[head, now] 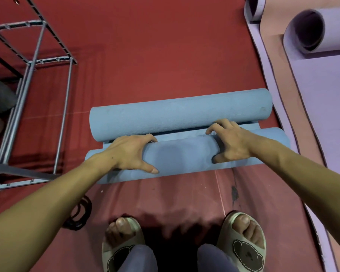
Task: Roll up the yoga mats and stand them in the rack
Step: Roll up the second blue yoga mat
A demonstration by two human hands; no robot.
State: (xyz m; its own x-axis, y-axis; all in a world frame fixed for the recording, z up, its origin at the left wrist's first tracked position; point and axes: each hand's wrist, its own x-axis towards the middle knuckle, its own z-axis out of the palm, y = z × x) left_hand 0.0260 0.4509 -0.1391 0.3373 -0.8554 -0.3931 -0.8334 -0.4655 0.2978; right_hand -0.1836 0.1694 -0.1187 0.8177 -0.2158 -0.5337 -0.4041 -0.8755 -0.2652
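At six o'clock, nearest the camera, two feet in pale slippers (243,242) on a red floor (165,46). Just beyond, toward the centre, a blue yoga mat (181,154) lying crosswise, both ends curled inward into two rolls with a thin flat strip between. Left hand (132,154) clamped over the near roll, fingers hooked over the top, thumb on the near side; right hand (230,142) likewise curled round the same roll further along, toward three o'clock. Far roll (181,114) touching or almost touching the near one. Step in hand, judging by the grip: rolling the near roll forward. Next move likely calling for even pressure from both hands; far roll blocking the path and probably needing unrolling first. At nine o'clock, a metal rack (35,61), well apart. At one to three o'clock, a purple mat (322,95), partly rolled, awaiting its turn. Dark cord (81,214) at seven o'clock.
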